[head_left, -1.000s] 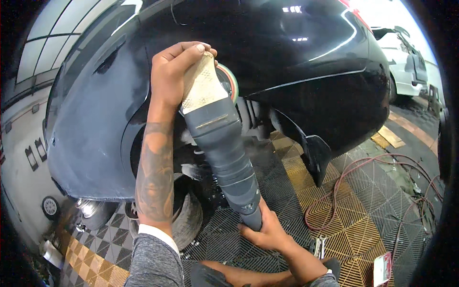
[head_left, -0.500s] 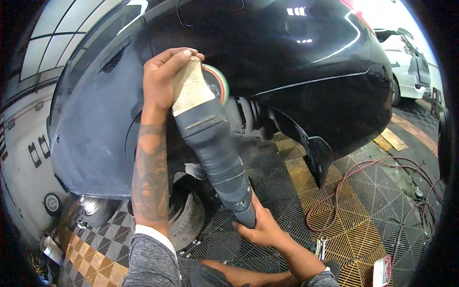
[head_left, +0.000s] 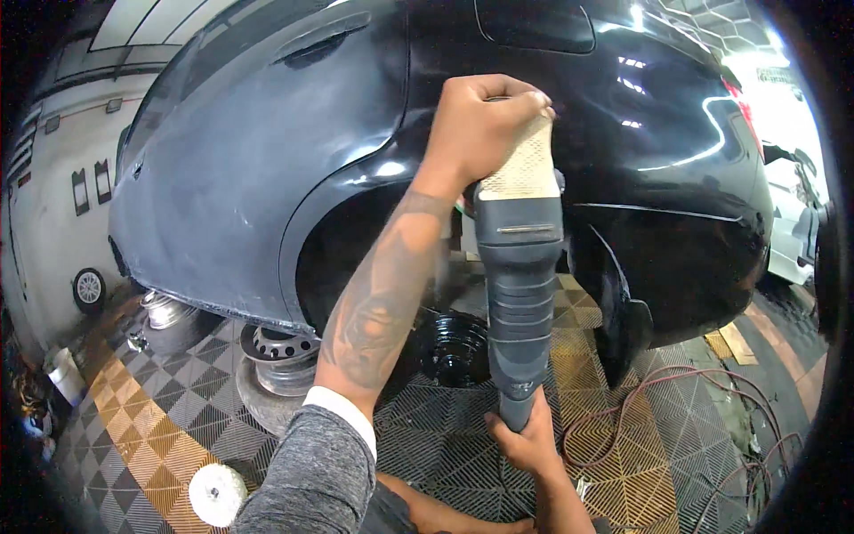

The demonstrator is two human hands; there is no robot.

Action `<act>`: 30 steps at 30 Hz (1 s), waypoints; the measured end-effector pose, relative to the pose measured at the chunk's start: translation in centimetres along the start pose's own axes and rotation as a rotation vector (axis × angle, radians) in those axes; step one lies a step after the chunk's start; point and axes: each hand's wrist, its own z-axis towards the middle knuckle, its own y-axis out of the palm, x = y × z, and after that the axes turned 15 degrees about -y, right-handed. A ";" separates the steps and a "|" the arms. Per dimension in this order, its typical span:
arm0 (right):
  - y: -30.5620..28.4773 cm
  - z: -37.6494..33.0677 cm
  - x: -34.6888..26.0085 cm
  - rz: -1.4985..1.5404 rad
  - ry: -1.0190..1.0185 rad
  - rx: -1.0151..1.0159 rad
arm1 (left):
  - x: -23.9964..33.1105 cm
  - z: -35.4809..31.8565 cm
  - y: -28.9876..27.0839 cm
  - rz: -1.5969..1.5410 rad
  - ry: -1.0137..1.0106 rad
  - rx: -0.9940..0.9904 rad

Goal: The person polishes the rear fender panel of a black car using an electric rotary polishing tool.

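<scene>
A long black polisher (head_left: 520, 289) with a pale tan textured head is held up against the side of a black car (head_left: 663, 240). My left hand (head_left: 485, 133) wraps over the top of that head, fingers closed round it. Lower down, my right hand (head_left: 531, 436) grips the tail end of the body. The polisher's pad is almost wholly hidden behind the head and my left wrist. Behind the tool lies the glossy rear panel above the wheel arch, which has no wheel fitted. To the left, the car's door (head_left: 222, 196) looks dull grey.
Loose wheels (head_left: 276, 356) lie on the tiled grid floor beneath the car. A round white pad (head_left: 217, 495) rests at lower left. A dark red hose (head_left: 614, 405) coils at right. The loose bumper corner (head_left: 627, 325) hangs down beside the wheel arch.
The polisher now stands more upright and farther right in view, both hands still on it. Its coloured pad edge has mostly gone out of sight. My view has shifted, bringing the white pad in.
</scene>
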 end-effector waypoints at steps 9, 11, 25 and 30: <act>4.1 3.2 -1.0 0.048 0.038 -0.224 | -1.1 -3.2 -10.5 -0.118 -0.047 0.074; 4.8 3.8 -0.7 0.048 -0.042 -0.247 | -1.3 -4.0 -12.1 -0.136 -0.052 0.095; 3.0 2.5 -0.9 0.020 -0.006 -0.228 | -1.0 -3.3 -9.4 -0.104 -0.056 0.074; -0.4 0.0 -0.7 0.002 0.049 -0.077 | -0.4 0.0 -1.8 0.137 0.189 0.066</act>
